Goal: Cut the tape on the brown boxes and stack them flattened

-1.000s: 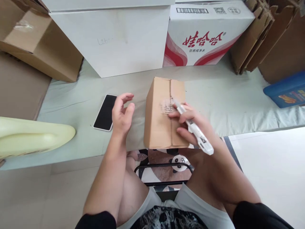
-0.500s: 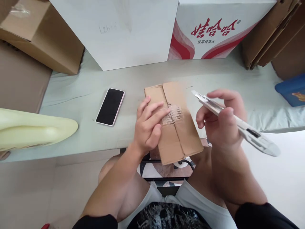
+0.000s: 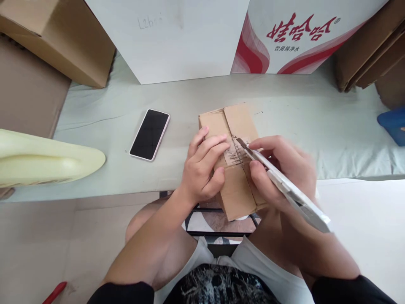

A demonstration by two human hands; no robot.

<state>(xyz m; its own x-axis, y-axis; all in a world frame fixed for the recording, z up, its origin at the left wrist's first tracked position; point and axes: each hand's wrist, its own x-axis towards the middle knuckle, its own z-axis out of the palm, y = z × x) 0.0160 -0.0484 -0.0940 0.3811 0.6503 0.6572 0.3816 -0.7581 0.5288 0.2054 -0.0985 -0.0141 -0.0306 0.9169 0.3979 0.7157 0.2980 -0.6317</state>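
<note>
A small brown cardboard box (image 3: 238, 190) lies slanted at the table's front edge, its near end past the edge. Clear tape (image 3: 232, 158), wrinkled, crosses the middle of its top seam. My left hand (image 3: 205, 169) rests on the left part of the top, fingers stretched and apart, fingertips near the tape. In my closed right hand (image 3: 281, 169) is a white utility knife (image 3: 291, 190), held slantwise. Its blade tip is at the seam by the tape; whether it has gone in, I cannot tell. The box's right side is partly hidden by my right hand.
A phone (image 3: 149, 134) lies left of the box. Behind stand a large white box (image 3: 186, 46) and a red-and-white carton (image 3: 284, 55). A pale yellow object (image 3: 53, 158) juts in from the left; folded cardboard (image 3: 363, 50) and a blue item (image 3: 394, 126) are at right.
My left hand came from beside the phone onto the box, which now lies turned at a slant. The utility knife moved off to the right, then back to the taped seam.
</note>
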